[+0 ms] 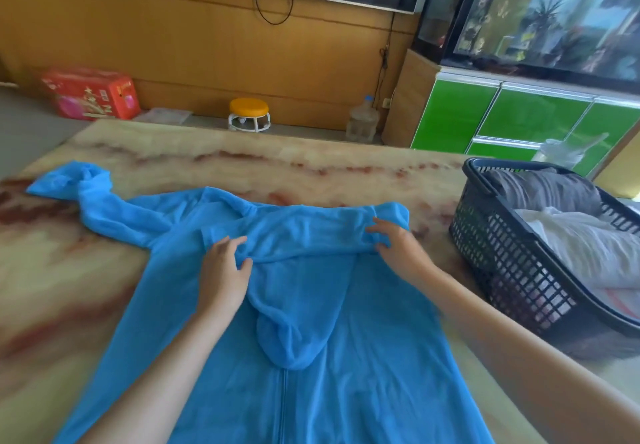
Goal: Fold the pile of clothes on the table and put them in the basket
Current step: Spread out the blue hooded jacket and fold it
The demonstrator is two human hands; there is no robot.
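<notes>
In the head view, a blue garment lies zipper-up on the marbled surface, its body running from the centre down to 6 o'clock, one sleeve trailing out toward 10 o'clock and the other sleeve laid across the chest. The left hand pinches the blue garment at that crossed sleeve's cuff end between thumb and curled fingers, while the right hand, toward 2 o'clock from it, grips the shoulder end with fingers on top and thumb tucked under. The dark basket stands at 3 o'clock, near the right hand, holding grey clothes and white clothes.
</notes>
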